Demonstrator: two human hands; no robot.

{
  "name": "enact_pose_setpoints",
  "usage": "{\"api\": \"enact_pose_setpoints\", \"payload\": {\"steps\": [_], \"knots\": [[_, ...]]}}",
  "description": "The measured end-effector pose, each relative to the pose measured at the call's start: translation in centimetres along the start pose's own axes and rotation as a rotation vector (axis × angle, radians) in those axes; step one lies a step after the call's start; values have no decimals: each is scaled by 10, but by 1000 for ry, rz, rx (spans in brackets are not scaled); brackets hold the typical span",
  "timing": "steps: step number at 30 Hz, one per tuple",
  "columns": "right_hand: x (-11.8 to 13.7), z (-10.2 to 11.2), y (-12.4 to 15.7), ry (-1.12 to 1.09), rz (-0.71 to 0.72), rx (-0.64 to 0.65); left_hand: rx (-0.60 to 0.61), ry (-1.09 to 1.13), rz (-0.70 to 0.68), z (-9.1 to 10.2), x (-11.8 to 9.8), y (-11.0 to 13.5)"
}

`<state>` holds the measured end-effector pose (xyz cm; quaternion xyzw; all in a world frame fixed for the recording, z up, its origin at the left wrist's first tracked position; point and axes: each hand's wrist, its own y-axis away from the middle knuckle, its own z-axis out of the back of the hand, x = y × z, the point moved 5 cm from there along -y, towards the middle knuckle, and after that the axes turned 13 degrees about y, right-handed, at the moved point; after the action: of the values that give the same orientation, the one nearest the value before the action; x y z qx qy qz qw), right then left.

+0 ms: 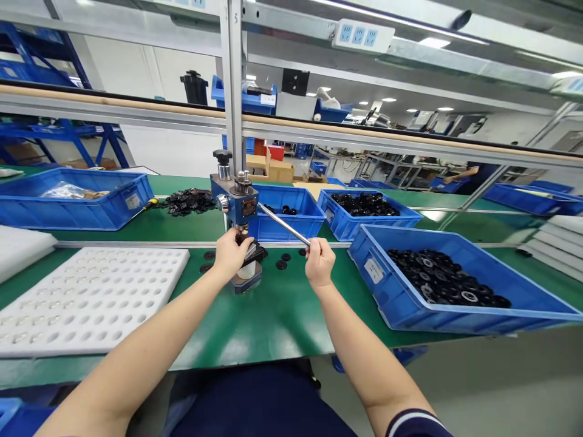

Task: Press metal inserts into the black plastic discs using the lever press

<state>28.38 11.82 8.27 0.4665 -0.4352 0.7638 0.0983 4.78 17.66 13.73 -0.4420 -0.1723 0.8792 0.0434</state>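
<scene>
A small blue hand press (243,206) with a black knob on top stands on the green bench in front of me. My right hand (320,262) is wrapped round the end of its metal lever (285,224), which slants down to the right. Under the ram, my left hand (231,254) has its thumb and fingers closed at the press's work spot; the piece between them is mostly hidden. A black part (259,254) shows beside the fingertips. Several black discs (282,264) lie on the bench on both sides of the press.
On the left lies a white foam tray (132,285) with rows of round holes, some holding small clear pieces. Behind it are a blue bin (73,212), a screwdriver (148,205) and a heap of black parts (189,201). At right, a large blue bin (437,321) holds black round parts.
</scene>
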Motion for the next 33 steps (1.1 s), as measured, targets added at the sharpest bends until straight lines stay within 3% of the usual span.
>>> {"api": "enact_pose_setpoints", "payload": {"steps": [4,8,11,16,19,24,33], "knots": [[32,21,-33,-50,-30,22,-12,35,-56,6,-4,-1],[40,43,-54,-162,-38,69,-122,243,-71,28,-11,33],[34,50,-20,-125,-42,251,-4,491,60,35,-9,83],[34,34,102,-101,-21,790,351,944,455,16,13,163],[56,34,144,-155,20,908,475,1199,699,7,25,192],[89,35,147,-170,114,901,539,1300,839,12,42,210],[88,16,155,-116,162,959,491,1326,872,15,67,217]]}}
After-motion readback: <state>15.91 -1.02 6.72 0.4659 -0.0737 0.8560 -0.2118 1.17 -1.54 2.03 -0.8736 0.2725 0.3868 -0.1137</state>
